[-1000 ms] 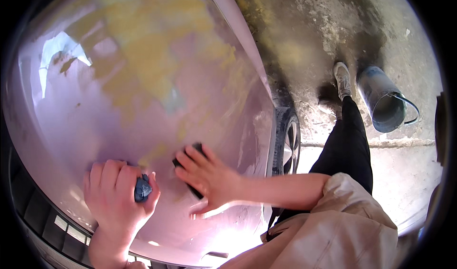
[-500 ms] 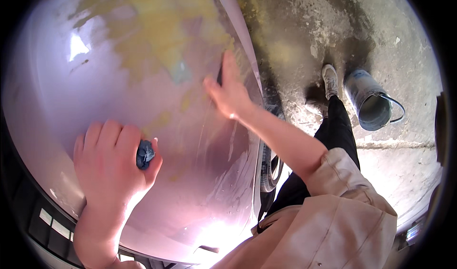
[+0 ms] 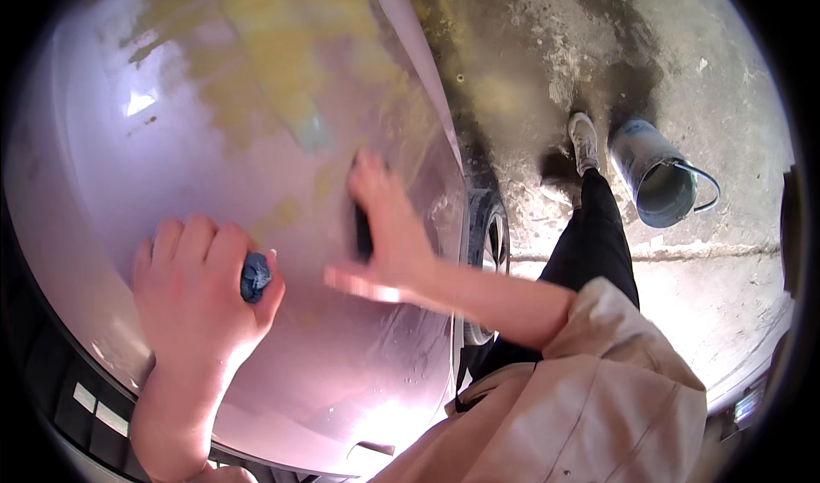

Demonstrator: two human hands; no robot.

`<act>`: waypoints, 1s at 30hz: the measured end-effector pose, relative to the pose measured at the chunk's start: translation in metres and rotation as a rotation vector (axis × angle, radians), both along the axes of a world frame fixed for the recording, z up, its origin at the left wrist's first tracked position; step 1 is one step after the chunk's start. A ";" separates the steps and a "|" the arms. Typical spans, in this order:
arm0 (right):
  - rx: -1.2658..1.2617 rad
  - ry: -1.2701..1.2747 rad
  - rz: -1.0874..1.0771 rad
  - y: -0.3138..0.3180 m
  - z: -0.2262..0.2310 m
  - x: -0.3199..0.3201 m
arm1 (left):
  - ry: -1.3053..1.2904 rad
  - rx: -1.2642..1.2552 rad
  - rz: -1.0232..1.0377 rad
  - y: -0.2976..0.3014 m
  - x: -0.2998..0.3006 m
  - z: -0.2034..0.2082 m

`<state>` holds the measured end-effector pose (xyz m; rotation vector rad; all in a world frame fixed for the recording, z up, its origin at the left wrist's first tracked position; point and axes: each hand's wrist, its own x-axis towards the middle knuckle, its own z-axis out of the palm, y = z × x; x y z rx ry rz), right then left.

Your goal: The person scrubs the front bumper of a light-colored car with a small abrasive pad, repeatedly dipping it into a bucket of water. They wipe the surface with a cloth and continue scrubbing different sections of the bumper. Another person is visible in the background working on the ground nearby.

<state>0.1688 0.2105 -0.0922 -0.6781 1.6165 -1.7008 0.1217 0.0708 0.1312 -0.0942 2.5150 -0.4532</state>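
Note:
A wet, pinkish-silver car panel (image 3: pixel 102 184) fills the left half of the head view, with blotchy yellow patches (image 3: pixel 273 39) and a small teal spot (image 3: pixel 314 133) showing through. On its left part rests my left hand (image 3: pixel 192 291), closed around a crumpled blue-grey wad (image 3: pixel 254 278) that pokes out between thumb and forefinger. To the right of it, my right hand (image 3: pixel 391 235), somewhat blurred, presses a dark flat block (image 3: pixel 362 227) against the panel below the yellow area. Only the block's left edge shows; the palm and fingers cover the rest.
Beyond the panel's right edge is a car wheel (image 3: pixel 489 235). On the stained concrete floor (image 3: pixel 512 47), a grey metal bucket (image 3: pixel 636 154) with a handle stands beside my shoe (image 3: pixel 585 146). A dark slatted grille (image 3: pixel 73 372) curves along the lower left.
My right hand has slid nearer to me and leftward across the panel with the dark block, away from the right edge. The left hand has stayed nearly in place, keeping the wad.

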 end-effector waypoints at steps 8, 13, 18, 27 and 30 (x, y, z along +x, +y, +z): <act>0.315 -0.541 -0.165 -0.042 -0.077 -0.045 | 0.001 -0.014 -0.021 -0.002 -0.001 -0.001; 0.089 -0.007 -0.023 0.006 0.004 0.018 | -0.018 -0.008 0.005 0.000 -0.004 -0.002; 0.114 -0.255 -0.045 -0.047 -0.046 -0.032 | 0.008 -0.003 0.011 -0.001 0.000 0.002; -0.171 0.166 0.118 -0.021 0.055 0.007 | 0.122 0.005 0.025 -0.011 -0.005 -0.003; -0.311 0.280 0.121 -0.030 0.055 0.002 | 0.188 -0.068 -0.006 -0.013 -0.008 -0.004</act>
